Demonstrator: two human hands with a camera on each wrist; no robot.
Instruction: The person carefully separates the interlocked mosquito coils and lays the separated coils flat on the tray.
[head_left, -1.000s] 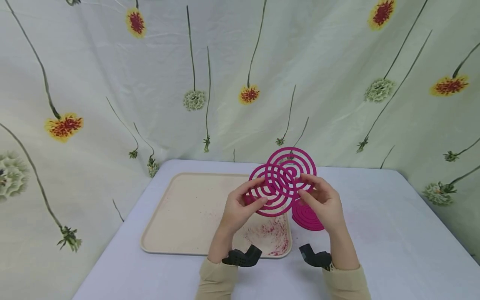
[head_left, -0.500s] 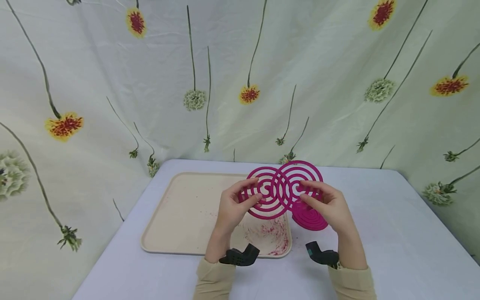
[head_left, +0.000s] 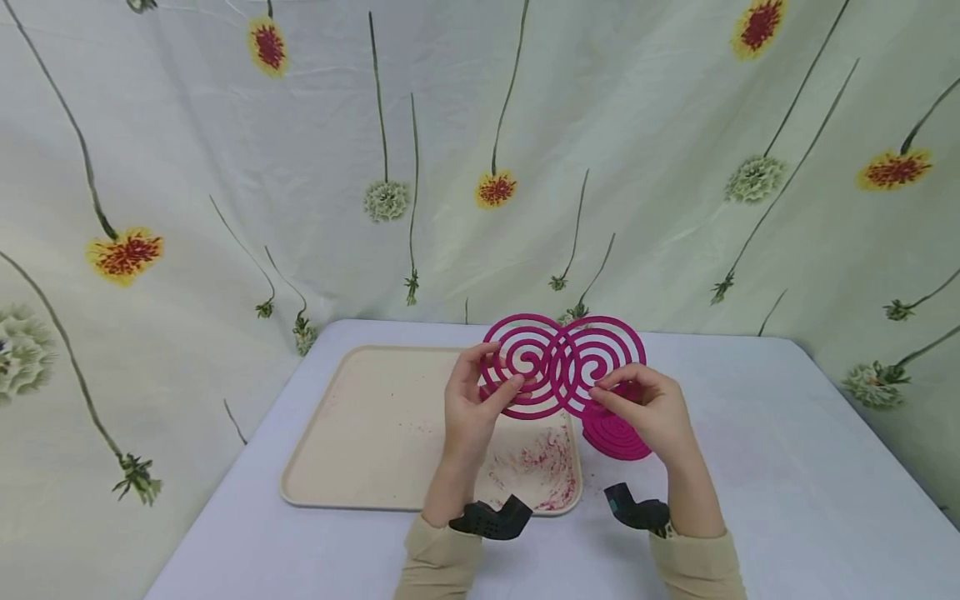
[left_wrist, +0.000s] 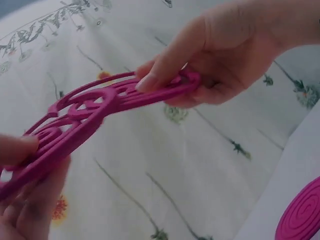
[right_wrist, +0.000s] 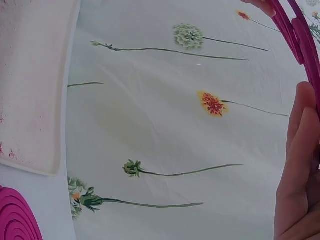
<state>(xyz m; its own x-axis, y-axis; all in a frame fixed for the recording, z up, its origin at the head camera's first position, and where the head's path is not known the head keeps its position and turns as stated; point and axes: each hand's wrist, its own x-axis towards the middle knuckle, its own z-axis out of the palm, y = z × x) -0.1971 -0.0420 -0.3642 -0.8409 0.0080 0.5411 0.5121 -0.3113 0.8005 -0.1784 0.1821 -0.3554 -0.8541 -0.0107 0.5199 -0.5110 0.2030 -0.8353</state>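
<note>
Two bright pink mosquito coils are held up over the table, overlapping side by side at their inner edges. My left hand [head_left: 468,404] pinches the left coil [head_left: 528,362], thumb in front and fingers behind. The right coil [head_left: 594,367] is pinched between the thumb and fingers of my right hand [head_left: 660,408]. In the left wrist view both coils [left_wrist: 65,145] appear nearly edge-on, with the right hand [left_wrist: 225,60] at the far end. Below the right coil, tightly wound pink coils [head_left: 617,439] lie on the table, partly hidden by that hand.
A beige tray [head_left: 367,433] lies left of centre, its near right corner speckled with pink crumbs. The white table [head_left: 787,467] extends to the right. Behind it hangs a flower-printed cloth [head_left: 660,108]. Each wrist wears a black camera mount [head_left: 495,518].
The overlap between the two coils has shrunk as they came side by side. The right coil has shifted right and lower; the left coil dipped, then rose. The coils on the table stayed put.
</note>
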